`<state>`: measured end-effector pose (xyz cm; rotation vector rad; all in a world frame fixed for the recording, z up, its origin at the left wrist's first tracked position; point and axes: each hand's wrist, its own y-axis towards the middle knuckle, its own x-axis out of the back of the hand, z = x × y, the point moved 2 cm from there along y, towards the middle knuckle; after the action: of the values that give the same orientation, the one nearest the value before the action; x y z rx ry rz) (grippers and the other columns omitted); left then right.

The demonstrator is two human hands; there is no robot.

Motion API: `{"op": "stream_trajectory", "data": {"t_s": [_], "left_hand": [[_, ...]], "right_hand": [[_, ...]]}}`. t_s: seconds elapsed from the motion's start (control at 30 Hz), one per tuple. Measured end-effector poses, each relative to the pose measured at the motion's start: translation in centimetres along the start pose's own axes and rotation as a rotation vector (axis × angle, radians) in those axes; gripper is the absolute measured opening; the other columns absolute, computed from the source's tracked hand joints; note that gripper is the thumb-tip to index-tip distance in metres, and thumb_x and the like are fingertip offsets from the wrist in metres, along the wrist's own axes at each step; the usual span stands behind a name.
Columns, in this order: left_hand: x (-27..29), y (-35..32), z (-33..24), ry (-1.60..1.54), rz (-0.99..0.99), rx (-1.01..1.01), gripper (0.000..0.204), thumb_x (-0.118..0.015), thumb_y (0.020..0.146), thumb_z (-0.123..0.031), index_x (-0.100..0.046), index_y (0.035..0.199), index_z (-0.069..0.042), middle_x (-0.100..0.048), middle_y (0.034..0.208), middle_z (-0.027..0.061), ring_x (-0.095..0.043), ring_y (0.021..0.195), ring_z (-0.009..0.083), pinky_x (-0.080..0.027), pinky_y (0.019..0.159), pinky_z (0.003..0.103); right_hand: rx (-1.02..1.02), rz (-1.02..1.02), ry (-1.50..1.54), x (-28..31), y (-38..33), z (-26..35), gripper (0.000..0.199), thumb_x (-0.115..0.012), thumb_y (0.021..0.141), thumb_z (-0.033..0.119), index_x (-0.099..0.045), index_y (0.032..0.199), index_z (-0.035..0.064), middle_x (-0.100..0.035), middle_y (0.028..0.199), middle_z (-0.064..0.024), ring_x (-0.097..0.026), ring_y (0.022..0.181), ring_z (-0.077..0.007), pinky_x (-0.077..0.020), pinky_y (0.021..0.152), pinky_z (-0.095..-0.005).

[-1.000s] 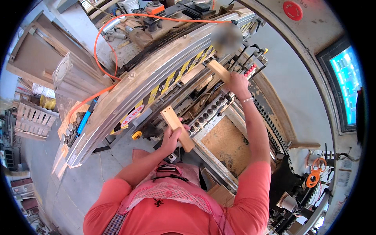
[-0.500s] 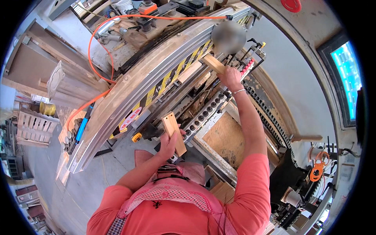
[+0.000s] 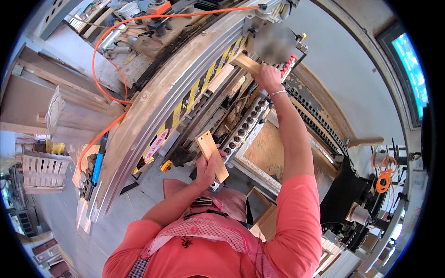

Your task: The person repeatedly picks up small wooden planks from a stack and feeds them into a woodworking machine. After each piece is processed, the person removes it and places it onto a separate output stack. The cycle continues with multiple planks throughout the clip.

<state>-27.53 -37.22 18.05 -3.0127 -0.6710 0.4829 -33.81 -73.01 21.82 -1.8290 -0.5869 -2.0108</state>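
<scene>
Left hand [image 3: 206, 169]: grip clenched on a short wooden slat [image 3: 212, 156], fingers wrapped around its lower half; slat tilted, upper end with a small hole pointing up and away from the body.
Short wooden slat: held in the air just in front of the row of drill spindles [image 3: 245, 127], not touching them.
Right hand [image 3: 268, 78]: arm stretched far forward, grip closed over the near end of a second wooden piece [image 3: 245, 64].
Second wooden piece: lies across the machine's far end, running up-left from the right grip, under the blurred patch.
Machine guard rail [image 3: 153, 116]: long curved metal beam with yellow-black hazard stripes, left of both grips.
Orange hose [image 3: 106, 69]: loops over the machine top, well left of the right grip.
Wooden board [image 3: 264, 148]: flat panel right of the left grip, below the right forearm.
Screen [image 3: 412, 65]: lit blue, far right of the right grip.
</scene>
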Motion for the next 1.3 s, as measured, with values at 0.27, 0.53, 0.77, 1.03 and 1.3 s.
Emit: {"op": "stream_trajectory", "data": {"t_s": [0.27,0.53,0.77,1.03,1.3], "left_hand": [[0.2,0.1,0.7,0.057,-0.004,-0.01,0.035,-0.037,0.092,-0.017,-0.041,0.119,0.006,-0.059,0.096,0.012,-0.054,0.08,0.0137,-0.045,0.075,0.028],[0.1,-0.1,0.2,0.123,0.006,-0.02,0.036,-0.038,0.092,-0.016,-0.041,0.119,0.006,-0.058,0.097,0.0119,-0.054,0.083,0.0139,-0.045,0.076,0.028],[-0.1,0.1,0.4,0.071,-0.029,0.003,0.035,-0.037,0.092,-0.015,-0.041,0.12,0.006,-0.058,0.098,0.0115,-0.054,0.083,0.014,-0.045,0.076,0.028],[-0.2,0.1,-0.3,0.123,-0.029,0.009,0.034,-0.037,0.092,-0.015,-0.042,0.119,0.006,-0.059,0.095,0.011,-0.054,0.081,0.0134,-0.045,0.076,0.028],[0.0,-0.1,0.1,0.096,-0.042,0.022,0.035,-0.038,0.092,-0.018,-0.043,0.119,0.005,-0.058,0.095,0.0105,-0.053,0.081,0.0137,-0.045,0.075,0.028]], "right_hand": [[0.01,0.023,0.046,0.0,0.3,0.1,0.031,-0.063,0.072,0.031,-0.066,0.083,0.003,-0.065,0.084,-0.0173,-0.063,0.085,-0.0302,-0.051,0.074,-0.0379],[0.043,0.032,0.038,0.1,0.6,0.2,0.025,-0.06,0.071,0.025,-0.067,0.081,0.003,-0.066,0.086,-0.0152,-0.064,0.083,-0.0294,-0.0509,0.074,-0.0363],[0.083,0.043,0.035,0.1,1.0,0.1,0.027,-0.06,0.073,0.027,-0.066,0.084,0.0026,-0.065,0.086,-0.0165,-0.064,0.084,-0.0302,-0.051,0.074,-0.0368],[0.096,0.032,0.059,0.0,0.9,0.1,0.028,-0.063,0.071,0.027,-0.064,0.084,0.0026,-0.065,0.084,-0.0165,-0.064,0.081,-0.0303,-0.0516,0.071,-0.0377],[0.129,0.001,0.023,-0.7,1.2,-0.1,0.035,-0.062,0.073,0.035,-0.062,0.083,0.0019,-0.065,0.08,-0.0157,-0.064,0.076,-0.0295,-0.052,0.068,-0.038]]}}
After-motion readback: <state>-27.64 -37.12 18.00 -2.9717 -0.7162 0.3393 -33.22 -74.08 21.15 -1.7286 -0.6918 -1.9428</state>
